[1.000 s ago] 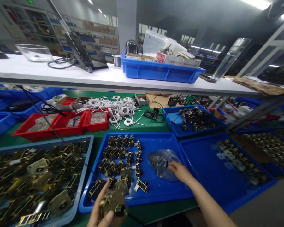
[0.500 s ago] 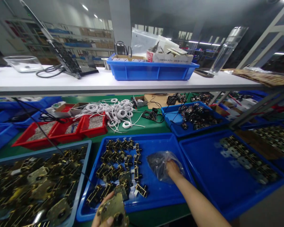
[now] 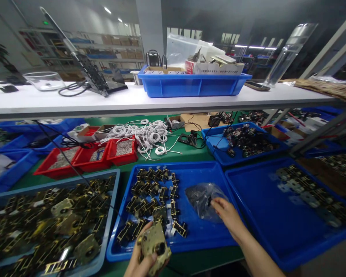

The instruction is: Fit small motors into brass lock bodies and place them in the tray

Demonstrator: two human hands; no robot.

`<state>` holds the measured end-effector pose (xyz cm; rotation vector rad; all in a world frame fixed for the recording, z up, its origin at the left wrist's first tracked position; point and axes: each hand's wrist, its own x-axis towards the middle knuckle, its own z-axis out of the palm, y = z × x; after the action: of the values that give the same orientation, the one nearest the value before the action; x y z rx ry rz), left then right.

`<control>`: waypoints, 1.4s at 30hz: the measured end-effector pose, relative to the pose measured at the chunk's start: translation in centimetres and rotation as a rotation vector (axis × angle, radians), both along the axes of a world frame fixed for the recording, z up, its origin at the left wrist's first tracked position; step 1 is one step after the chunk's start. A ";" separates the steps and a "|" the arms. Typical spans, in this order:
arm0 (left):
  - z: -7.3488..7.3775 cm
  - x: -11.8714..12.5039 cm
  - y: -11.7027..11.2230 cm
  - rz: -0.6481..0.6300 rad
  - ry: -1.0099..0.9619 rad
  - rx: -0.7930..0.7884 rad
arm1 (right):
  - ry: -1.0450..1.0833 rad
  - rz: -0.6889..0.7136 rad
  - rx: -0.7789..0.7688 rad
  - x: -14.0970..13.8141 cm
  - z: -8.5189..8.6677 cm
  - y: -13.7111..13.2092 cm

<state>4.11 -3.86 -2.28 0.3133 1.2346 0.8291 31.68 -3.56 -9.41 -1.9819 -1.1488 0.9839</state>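
Note:
My left hand [image 3: 142,252] is closed around a brass-coloured metal lock body [image 3: 155,246], a flat plate with a round black knob or hole near my thumb. It is held over the front edge of a blue tray [image 3: 202,246]. My right hand [image 3: 226,211] is over the tray's right half, its thumb and fingers pinched on a small dark piece [image 3: 210,201]. Just behind those fingers lies a clear plastic bag [image 3: 203,192] with small dark parts inside. Rows of brass-and-black metal assemblies [image 3: 144,188] fill the tray's left half.
On the left is a light-blue tray [image 3: 117,192] heaped with similar metal parts. Red bins [image 3: 122,152] of small silver pieces and coiled white cables [image 3: 152,134] sit behind. Another blue tray [image 3: 256,215] stands at the right. A white shelf [image 3: 103,104] crosses above.
My right hand has come out of the plastic bag with a small dark piece at its fingertips. My left hand has raised the lock body slightly. The view has shifted a little left.

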 end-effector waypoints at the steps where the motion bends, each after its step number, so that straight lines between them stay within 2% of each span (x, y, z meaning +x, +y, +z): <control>1: 0.4 0.3 0.0 -0.029 -0.021 0.029 | 0.062 0.027 0.032 -1.1 1.4 -1.0; 4: 1.5 1.3 0.0 -0.165 -0.067 0.178 | 0.216 0.152 0.109 -4.6 5.1 -3.1; 7: 1.9 1.8 0.0 -0.289 -0.046 0.362 | 0.290 0.323 0.187 -7.6 7.4 -4.0; 11: 1.9 1.9 -0.1 -0.383 0.038 0.525 | 0.155 0.483 0.287 -9.7 8.2 -4.2; 15: 2.1 1.4 -0.4 -0.407 0.139 0.544 | -0.087 0.500 0.432 -10.6 8.8 -4.2; 19: 2.4 0.9 -0.7 -0.428 0.185 0.565 | -0.236 0.526 0.544 -10.9 9.5 -3.9; 22: 2.6 0.8 -1.1 -0.413 0.208 0.595 | -0.294 0.512 0.563 -10.6 9.5 -3.2; 25: 2.4 0.7 -1.4 -0.362 0.167 0.610 | -0.219 0.496 0.423 -10.2 9.1 -2.5; 29: 1.9 0.3 -1.6 -0.410 0.107 0.586 | 0.147 0.536 0.085 -9.8 8.8 -2.7; 31: 1.8 0.3 -1.7 -0.436 0.136 0.609 | 0.368 0.499 0.011 -10.0 8.9 -3.3; 33: 1.8 0.4 -1.8 -0.434 0.184 0.636 | 0.482 0.460 0.024 -10.3 9.0 -3.9; 37: 2.0 0.7 -2.0 -0.395 0.290 0.711 | 0.428 0.350 0.128 -11.6 8.5 -4.6; 39: 2.0 0.6 -2.0 -0.429 0.333 0.765 | 0.484 0.263 0.181 -12.1 8.1 -4.7; 42: 1.7 0.0 -1.8 -0.520 0.318 0.823 | 0.689 0.123 0.212 -12.5 7.6 -4.8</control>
<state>4.13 -5.62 -0.63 1.4124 0.9679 0.8071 19.16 -8.36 -1.82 -1.2533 -0.9305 1.3950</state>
